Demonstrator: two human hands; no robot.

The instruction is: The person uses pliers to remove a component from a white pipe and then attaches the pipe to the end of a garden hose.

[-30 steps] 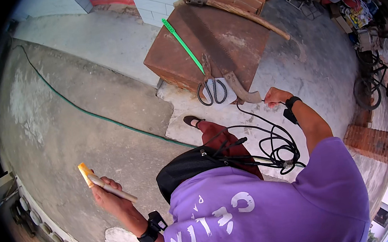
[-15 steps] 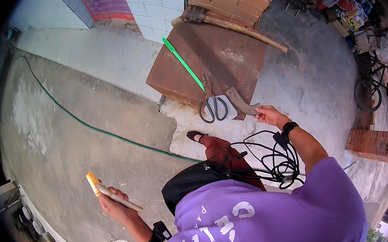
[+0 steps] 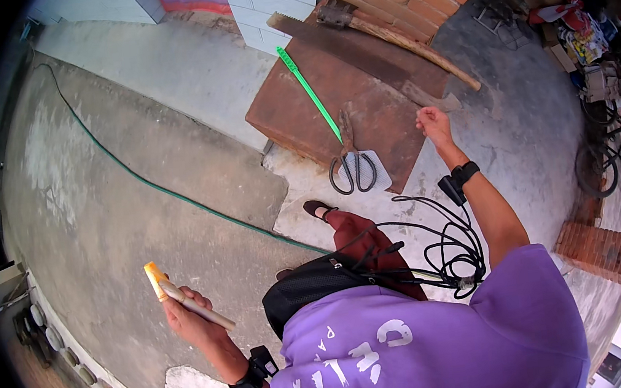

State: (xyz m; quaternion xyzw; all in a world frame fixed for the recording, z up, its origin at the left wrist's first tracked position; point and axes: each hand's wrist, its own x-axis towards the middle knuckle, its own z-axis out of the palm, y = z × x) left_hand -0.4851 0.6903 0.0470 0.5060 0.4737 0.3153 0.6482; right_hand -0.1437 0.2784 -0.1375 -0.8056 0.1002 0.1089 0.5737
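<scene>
"What do our fingers hold?"

"Left hand (image 3: 191, 322) clamps a pale rod (image 3: 216, 317); right hand (image 3: 435, 126) curls its fingers together — apparently off the saw (image 3: 344, 52), now swung alongside the long-handled tool (image 3: 415, 46) on our brown block (image 3: 388, 135): seemingly set down."

I log from here: saw blade (image 3: 346, 52), matt rusted metal; axe handle (image 3: 417, 50), bare wood; green strip (image 3: 308, 90), smooth plastic; scissors (image 3: 348, 140), dull metal.
</scene>
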